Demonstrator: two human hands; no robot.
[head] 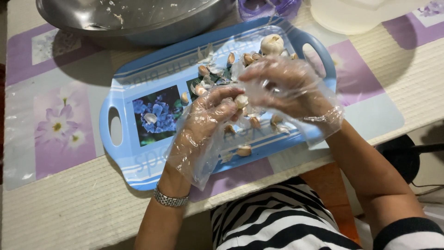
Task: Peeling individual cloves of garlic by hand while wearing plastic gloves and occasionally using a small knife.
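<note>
Worked at a tabletop (416, 88) covered by a woven runner and purple floral placemats (55, 125). Shared that surface with a large steel bowl (129, 18) at the far edge, a white plastic container (360, 14) at the far right and a purple tub (268, 7) between them.

Kept everything else on a blue flowered tray (138, 159) with cut-out handles, just in front of the bowl. Hovered both hands over its middle, each in a loose clear plastic glove.

Left hand (208, 125), steel watch (170, 200) at the wrist: fingers curled, thumb and fingertips pinched on a single garlic clove (241, 100) held just above the tray. Right hand (286, 85): fingers bent in close over the top of that clove; could not tell through the crumpled glove whether it gripped the clove itself or only its skin.

Looked like mid-peel on that one clove. Called for a steady pinch from the left and a fine nip at the papery skin from the right, made harder by slack, slippery glove film.

Had a whole garlic bulb (272, 44) near the tray's far handle, unpeeled loose cloves (244, 150) under and around the hands, and torn skins (208, 69) scattered towards the bowl. Left little bare tray beneath the hands.
</note>
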